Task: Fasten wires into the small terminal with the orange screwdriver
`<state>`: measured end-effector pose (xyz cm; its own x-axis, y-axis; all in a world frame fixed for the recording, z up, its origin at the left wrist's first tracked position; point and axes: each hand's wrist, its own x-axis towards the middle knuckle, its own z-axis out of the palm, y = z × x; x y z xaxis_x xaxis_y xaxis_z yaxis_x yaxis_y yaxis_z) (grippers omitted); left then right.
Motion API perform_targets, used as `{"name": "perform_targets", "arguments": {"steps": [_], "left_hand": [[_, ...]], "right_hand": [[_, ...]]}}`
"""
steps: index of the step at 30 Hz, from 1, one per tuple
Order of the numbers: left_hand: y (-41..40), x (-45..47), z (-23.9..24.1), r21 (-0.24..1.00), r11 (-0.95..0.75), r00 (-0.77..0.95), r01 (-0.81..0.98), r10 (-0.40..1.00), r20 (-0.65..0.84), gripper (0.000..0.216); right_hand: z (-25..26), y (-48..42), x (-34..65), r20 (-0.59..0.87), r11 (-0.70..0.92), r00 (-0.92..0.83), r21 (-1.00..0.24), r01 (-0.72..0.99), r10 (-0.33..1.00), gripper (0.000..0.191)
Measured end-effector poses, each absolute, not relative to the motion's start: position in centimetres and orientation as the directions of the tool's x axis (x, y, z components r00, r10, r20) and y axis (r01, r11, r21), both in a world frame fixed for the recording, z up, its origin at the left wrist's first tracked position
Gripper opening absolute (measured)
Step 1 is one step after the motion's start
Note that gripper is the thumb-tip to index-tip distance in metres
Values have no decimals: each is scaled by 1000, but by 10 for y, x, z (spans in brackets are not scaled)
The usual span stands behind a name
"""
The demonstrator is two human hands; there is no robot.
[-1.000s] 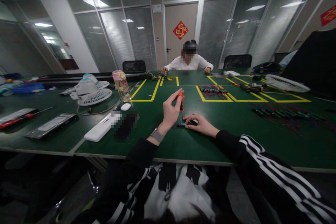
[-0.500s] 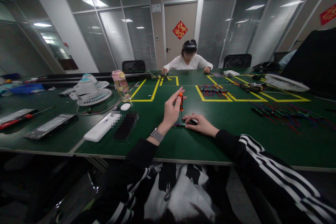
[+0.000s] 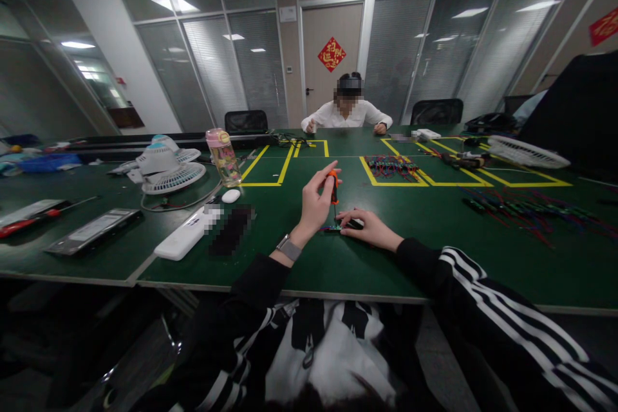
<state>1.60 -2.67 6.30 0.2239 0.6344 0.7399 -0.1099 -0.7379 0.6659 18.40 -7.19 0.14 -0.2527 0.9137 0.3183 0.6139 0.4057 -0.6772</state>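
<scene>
My left hand (image 3: 316, 198) is closed around the orange and black handle of a screwdriver (image 3: 335, 189), which stands upright with its shaft pointing down. The shaft's tip meets a small green circuit board (image 3: 332, 229) lying on the table. From the right, my right hand (image 3: 369, 230) pinches the board's end with its fingertips, partly covering it. A dark piece shows beneath the right fingers; I cannot make out what it is.
Wired boards (image 3: 392, 167) lie inside yellow tape, with more wired boards (image 3: 526, 206) at right. To the left are a white power bank (image 3: 186, 235), a bottle (image 3: 224, 158), a fan (image 3: 174, 174) and a hard drive (image 3: 94, 232). A person (image 3: 345, 109) sits opposite.
My hands, the screwdriver and the board hold nearly the same place. The person opposite has drawn one hand back from the cables on the table.
</scene>
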Motion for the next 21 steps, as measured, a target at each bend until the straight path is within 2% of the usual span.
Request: {"name": "perform_targets", "arguments": {"steps": [4,7,12,17,21], "left_hand": [[-28,16,65,622,-783,126,-6,617,777,25],[-30,15,67,611,-792,166,-8,601,782,27],[-28,16,65,671,-731,229,-123,637,736,35],[-28,15,65,617,-787,172,-7,607,776,28],[-28,14,67,616,-788,215,17,604,767,32]], "right_hand": [[1,-72,184,324,413,-257,-671,615,910,16],[1,-72,184,327,412,-252,-673,615,911,16],[0,-71,185,327,410,-251,-673,616,911,17],[1,-72,184,326,412,-254,-669,618,911,17],[1,-72,184,322,407,-252,-671,620,913,16]]}}
